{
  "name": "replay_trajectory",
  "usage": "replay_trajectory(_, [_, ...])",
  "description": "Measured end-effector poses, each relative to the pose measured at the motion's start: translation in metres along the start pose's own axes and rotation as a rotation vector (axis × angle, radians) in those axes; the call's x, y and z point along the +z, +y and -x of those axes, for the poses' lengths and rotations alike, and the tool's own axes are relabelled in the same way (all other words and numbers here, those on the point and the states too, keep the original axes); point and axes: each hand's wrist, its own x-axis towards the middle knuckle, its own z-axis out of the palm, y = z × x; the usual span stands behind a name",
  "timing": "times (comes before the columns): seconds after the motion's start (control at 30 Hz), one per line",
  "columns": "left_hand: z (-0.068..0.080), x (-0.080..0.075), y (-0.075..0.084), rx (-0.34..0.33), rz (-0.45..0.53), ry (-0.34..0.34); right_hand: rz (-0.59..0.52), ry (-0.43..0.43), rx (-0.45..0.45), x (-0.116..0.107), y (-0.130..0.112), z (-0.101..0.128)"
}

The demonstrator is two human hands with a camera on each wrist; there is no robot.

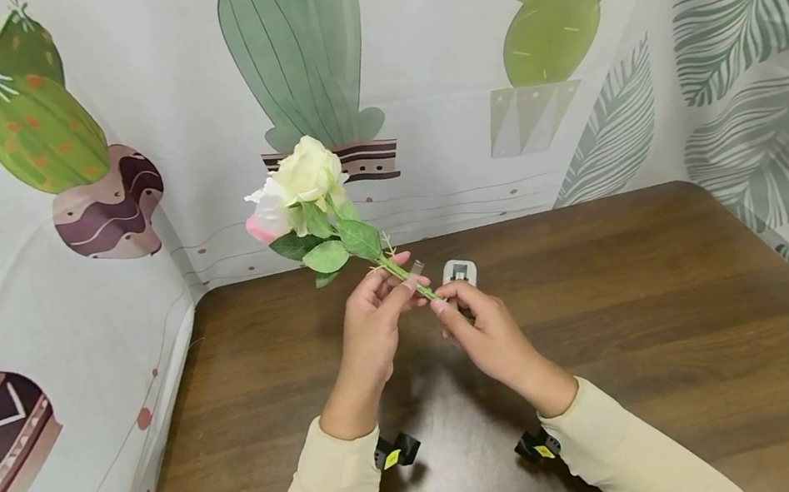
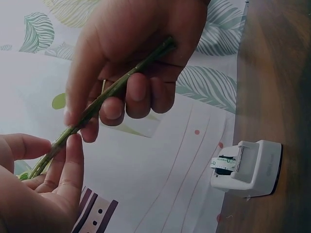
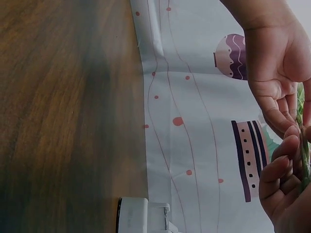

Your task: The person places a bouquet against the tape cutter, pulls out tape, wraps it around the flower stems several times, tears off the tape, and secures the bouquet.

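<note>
My left hand [image 1: 370,329] pinches a small bunch of roses by its green stems [image 2: 116,86], just below the leaves [image 1: 360,240]. One bloom is a cream rose [image 1: 308,170]; beside it sits a white bloom with a pink edge [image 1: 271,213]. A short strip of clear tape [image 1: 418,267] sticks up by the left fingertips at the stems. Lower down, the thumb and fingers of my right hand [image 1: 488,332] grip the same stems, whose cut ends show under the palm in the left wrist view. The bunch is held tilted above the table, blooms up and to the left.
A white tape dispenser [image 2: 262,167] stands on the brown wooden table [image 1: 601,318] just beyond my right hand. Behind the table and on its left hangs a white cloth [image 1: 433,39] printed with cacti and leaves. Black wrist cameras [image 1: 408,448] sit at both cuffs.
</note>
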Motion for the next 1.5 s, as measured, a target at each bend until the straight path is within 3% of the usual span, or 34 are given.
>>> replay_trajectory(0.57, [0.0007, -0.0008, 0.0019, -0.001, 0.011, -0.001, 0.066, -0.001, 0.004, -0.0012, 0.0001, -0.0002])
replay_trajectory(1.13, [0.0008, -0.0023, 0.001, 0.028, 0.052, -0.022, 0.026, 0.014, 0.043, -0.0045, -0.0007, -0.0005])
replay_trajectory(1.5, [-0.0008, -0.0035, -0.0012, 0.027, 0.011, -0.009, 0.042, 0.011, 0.031, -0.0029, 0.001, -0.0013])
